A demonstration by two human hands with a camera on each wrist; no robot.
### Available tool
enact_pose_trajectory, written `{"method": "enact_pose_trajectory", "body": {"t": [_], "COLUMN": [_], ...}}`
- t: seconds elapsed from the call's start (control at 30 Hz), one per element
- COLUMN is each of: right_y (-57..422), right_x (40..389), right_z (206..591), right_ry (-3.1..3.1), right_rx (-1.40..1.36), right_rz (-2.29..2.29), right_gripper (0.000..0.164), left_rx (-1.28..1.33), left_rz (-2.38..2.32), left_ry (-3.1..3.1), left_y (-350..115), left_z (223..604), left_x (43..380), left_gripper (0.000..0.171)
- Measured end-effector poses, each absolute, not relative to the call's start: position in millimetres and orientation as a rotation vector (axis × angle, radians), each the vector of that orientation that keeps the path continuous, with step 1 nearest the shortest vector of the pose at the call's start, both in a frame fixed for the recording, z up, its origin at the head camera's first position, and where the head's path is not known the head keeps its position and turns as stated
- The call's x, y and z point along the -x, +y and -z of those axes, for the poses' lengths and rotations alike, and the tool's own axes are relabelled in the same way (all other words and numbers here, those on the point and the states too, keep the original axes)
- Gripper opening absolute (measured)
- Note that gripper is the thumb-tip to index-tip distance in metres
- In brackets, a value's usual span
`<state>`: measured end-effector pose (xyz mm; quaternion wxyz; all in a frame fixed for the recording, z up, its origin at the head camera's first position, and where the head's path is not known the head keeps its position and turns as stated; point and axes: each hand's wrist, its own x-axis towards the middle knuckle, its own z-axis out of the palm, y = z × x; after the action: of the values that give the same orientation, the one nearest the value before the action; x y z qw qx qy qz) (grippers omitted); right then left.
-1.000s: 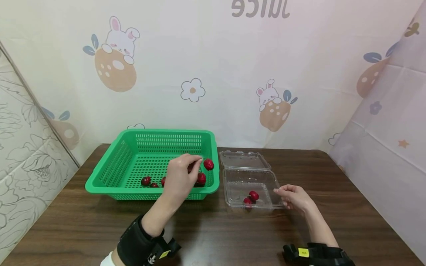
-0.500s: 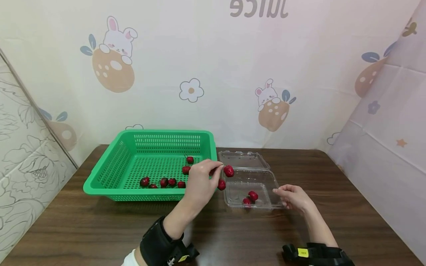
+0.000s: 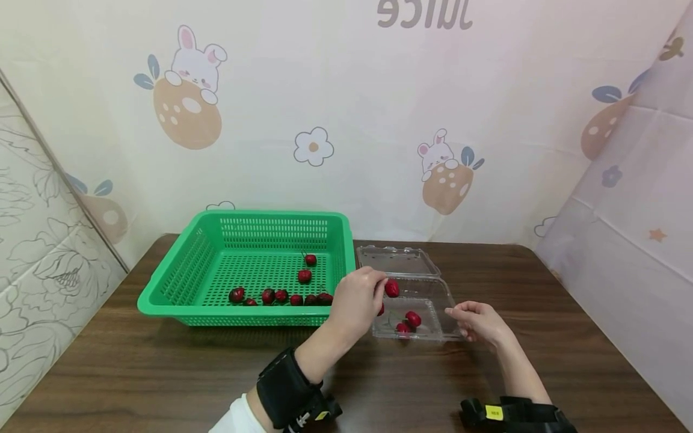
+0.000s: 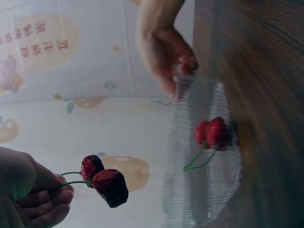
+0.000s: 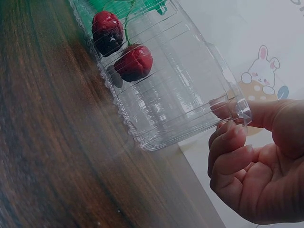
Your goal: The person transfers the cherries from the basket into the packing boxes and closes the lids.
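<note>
the left grip (image 3: 354, 304) pinches two round dark-red cherries (image 4: 103, 178) by green stems, just past its fingertips. the right grip (image 3: 479, 323) pinches the clear rectangular plastic box (image 3: 425, 288) beside it, two red cherries (image 3: 413, 319) inside. left of both: a green perforated plastic basket (image 3: 238, 311).

a white sleeve (image 3: 238, 417) and black wrist straps (image 3: 284, 385), each with a yellow label (image 3: 494, 412).

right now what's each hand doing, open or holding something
Left hand: closed, pinching two cherries by their green stems.
Right hand: closed, gripping the edge of the clear container.
</note>
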<state>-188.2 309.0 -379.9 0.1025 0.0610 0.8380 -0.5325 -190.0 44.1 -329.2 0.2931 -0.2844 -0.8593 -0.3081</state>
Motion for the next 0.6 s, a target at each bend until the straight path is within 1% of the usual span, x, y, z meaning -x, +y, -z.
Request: {"method": "enact_pose_trajectory", "body": {"t": [0.6], "right_y": [307.8], "right_x": [189.0], "right_z": [379.8], "right_ry": [2.473], "right_rx": [-0.181], "right_rz": [1.565], "right_gripper": [0.033], "left_rx": [0.744], "left_rz": [0.498], "left_ry": [-2.399], "left_y": [70.1], "left_z": [351.3], "left_x": [200.9], "left_gripper": [0.007]}}
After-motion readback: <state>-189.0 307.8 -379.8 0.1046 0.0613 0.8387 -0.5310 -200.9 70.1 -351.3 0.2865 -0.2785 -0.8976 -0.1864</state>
